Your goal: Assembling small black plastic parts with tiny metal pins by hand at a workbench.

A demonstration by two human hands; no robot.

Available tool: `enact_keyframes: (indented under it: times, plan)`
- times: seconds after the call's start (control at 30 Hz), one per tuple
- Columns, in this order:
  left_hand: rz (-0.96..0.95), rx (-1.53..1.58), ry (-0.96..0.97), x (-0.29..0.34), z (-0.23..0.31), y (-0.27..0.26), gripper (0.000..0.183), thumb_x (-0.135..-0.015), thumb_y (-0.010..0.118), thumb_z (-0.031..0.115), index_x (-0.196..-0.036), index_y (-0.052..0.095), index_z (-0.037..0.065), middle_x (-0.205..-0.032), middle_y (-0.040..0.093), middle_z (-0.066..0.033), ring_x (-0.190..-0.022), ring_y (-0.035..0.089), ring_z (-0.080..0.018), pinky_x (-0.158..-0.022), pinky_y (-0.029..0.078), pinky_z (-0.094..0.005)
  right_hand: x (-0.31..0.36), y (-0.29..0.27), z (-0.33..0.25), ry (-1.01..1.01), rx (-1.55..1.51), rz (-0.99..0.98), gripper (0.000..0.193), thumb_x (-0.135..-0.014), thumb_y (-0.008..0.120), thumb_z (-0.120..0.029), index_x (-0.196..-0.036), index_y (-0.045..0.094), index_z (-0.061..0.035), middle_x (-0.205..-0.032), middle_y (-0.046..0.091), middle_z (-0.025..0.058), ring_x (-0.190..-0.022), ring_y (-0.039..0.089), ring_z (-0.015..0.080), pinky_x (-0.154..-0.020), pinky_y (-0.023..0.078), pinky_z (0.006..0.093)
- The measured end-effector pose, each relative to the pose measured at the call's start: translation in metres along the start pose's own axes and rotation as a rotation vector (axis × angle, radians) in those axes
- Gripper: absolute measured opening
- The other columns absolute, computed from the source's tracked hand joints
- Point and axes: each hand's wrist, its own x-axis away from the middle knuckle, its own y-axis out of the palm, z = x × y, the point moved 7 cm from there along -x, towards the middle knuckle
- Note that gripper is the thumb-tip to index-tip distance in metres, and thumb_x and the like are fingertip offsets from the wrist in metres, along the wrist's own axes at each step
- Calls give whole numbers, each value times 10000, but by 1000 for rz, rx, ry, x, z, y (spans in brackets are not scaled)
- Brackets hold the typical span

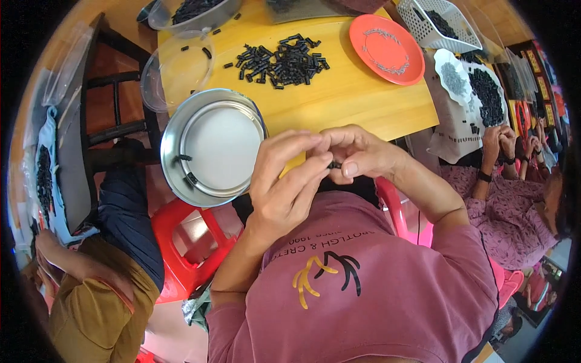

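Note:
My left hand (283, 181) and my right hand (362, 152) meet in front of my chest, at the near edge of the yellow table. Both are closed, with fingertips pinched around a small black cylindrical part (334, 164), mostly hidden by the fingers. Left of my hands sits a round metal tin (173, 151) with a few black parts lying inside. A loose heap of short black cylindrical parts (281, 62) lies on the table beyond my hands. At the far right of the table, an orange-red plate (387, 49) carries small thin grey pieces arranged in a ring.
A clear plastic lid (158, 78) overhangs the table's left edge, near a tub (229, 11) of black parts. A white basket (439, 27) stands at the far right. Red stools (166, 254) flank me. Other people work at both sides, one by a covered surface with more black parts.

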Motion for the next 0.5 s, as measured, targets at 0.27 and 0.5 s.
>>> enact_keyframes:
  times: [0.27,0.5]
  plan:
    - [54,4,-32,6,29,-39,311,-743,731,-125,-1017,661,4,-1076,644,-140,-989,646,-330,-788,545,-367,-29,57,15,13,-352,-144,200,-894,734,-144,-1003,579,-78,-926,587,14,-665,485,64,-560,405,223]
    - [156,-59,-30,13,32,-62,300,-737,708,-149,-981,648,13,-1063,645,-142,-959,651,-327,-777,548,-363,-53,78,14,70,-336,-192,193,-905,707,-156,-940,542,-62,-880,594,43,-749,641,145,-621,611,329]
